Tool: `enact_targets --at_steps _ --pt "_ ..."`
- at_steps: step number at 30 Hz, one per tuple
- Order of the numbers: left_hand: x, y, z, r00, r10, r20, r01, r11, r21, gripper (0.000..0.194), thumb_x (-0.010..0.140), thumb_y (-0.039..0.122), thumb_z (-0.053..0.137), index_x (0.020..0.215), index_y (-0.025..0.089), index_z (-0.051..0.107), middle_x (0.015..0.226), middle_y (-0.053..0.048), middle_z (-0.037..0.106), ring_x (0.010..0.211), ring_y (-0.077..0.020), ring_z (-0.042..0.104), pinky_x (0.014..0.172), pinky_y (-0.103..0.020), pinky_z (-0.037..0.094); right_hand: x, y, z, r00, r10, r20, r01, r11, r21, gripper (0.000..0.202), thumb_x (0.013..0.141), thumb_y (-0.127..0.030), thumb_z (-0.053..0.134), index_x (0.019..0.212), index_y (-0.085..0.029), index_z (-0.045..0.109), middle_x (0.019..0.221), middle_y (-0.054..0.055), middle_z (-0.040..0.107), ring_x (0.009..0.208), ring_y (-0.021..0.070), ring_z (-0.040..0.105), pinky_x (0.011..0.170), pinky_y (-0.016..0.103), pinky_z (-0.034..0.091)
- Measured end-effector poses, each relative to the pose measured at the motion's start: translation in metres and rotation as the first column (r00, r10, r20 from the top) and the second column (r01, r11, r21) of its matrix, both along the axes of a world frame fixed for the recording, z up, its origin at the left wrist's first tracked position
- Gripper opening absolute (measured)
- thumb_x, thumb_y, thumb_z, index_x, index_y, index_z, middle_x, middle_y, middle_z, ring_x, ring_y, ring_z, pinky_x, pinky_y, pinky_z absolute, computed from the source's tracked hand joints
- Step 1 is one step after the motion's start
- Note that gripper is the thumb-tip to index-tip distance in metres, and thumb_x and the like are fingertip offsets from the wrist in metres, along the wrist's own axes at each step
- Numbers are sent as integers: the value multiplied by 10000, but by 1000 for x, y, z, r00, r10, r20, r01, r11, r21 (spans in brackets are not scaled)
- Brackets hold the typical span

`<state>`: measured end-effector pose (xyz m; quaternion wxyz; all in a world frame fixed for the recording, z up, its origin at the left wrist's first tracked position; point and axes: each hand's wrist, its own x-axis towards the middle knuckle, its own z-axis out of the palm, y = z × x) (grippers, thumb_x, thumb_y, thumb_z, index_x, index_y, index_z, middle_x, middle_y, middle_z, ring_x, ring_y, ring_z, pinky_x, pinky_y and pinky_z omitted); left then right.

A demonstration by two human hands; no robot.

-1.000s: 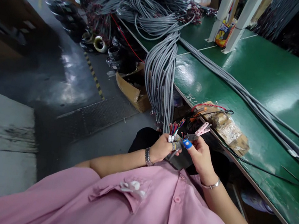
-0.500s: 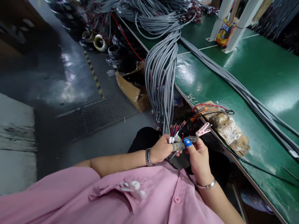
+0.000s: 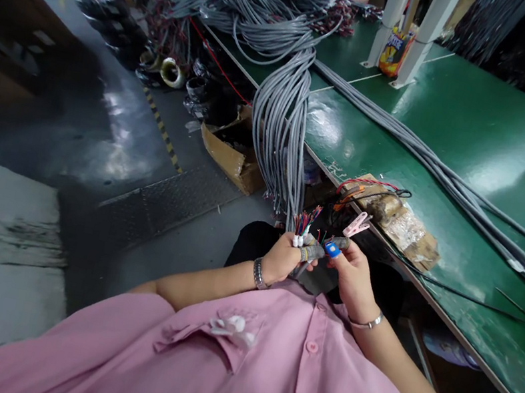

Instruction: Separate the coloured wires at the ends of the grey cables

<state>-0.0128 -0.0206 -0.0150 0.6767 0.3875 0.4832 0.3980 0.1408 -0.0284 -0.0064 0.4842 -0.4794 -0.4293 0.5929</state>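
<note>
My left hand is closed around the ends of several grey cables, its thumb in a grey finger cover. White-banded cable ends stick up from that grip, with a fan of multicoloured wires above them. Facing it, my right hand pinches thin coloured wires between a blue-covered thumb and a grey-covered forefinger. The fingertips hide most of these wires. From the table edge, a hanging bundle of grey cables runs down toward my left hand.
Along the green table lies a long run of grey cables. A pink clip and a tape-wrapped block sit at its near edge. Below is an open cardboard box; white posts stand farther back.
My hands have moved slightly apart, and the thin wires between them show more clearly. The cables stay in my left hand. The whole view has shifted a little.
</note>
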Motion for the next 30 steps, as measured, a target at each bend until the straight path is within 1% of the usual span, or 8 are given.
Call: enact_targets --at_steps 5,11,14,20,25,30 --pt "1 -1 1 1000 18 -10 -18 1000 -1 307 660 405 766 704 113 685 559 -38 634 471 -115 575 413 -190 340 1 1 -5 997 -59 43 58 998 36 234 734 -413 750 762 -208 640 678 -12 626 609 131 535 558 253 433" --pt "1 -1 1 1000 0 -24 1 1000 25 302 676 407 749 682 114 676 556 -39 632 455 -109 563 412 -193 339 -2 1 1 1000 -7 18 6 1000 11 265 733 -457 740 784 -224 625 637 -15 627 554 142 540 541 276 452" --pt "2 -2 3 1000 15 -21 -15 1000 15 309 660 407 765 687 112 675 550 -37 629 461 -111 566 411 -192 338 -4 0 2 1000 -13 13 13 1000 18 270 729 -455 746 768 -221 619 633 -16 626 559 143 545 544 276 452" --pt "3 -3 0 999 41 4 -41 999 -4 322 645 413 783 717 118 678 562 -32 630 480 -106 566 420 -186 344 -5 -3 -5 998 -56 13 56 998 13 286 745 -479 730 753 -219 612 625 -14 613 546 138 514 528 269 430" --pt "3 -1 -5 996 85 19 -85 996 2 309 655 410 773 711 125 668 547 -14 614 439 -94 535 405 -192 317 -2 -3 -13 996 -87 12 87 996 11 290 711 -459 767 768 -200 650 671 -16 618 555 115 481 532 249 406" --pt "3 0 -5 992 124 33 -125 991 44 295 668 403 757 664 132 641 530 -8 598 435 -89 522 411 -204 298 0 -5 -16 999 -54 8 54 997 52 237 723 -419 769 778 -210 672 706 -10 645 607 127 522 577 256 439"
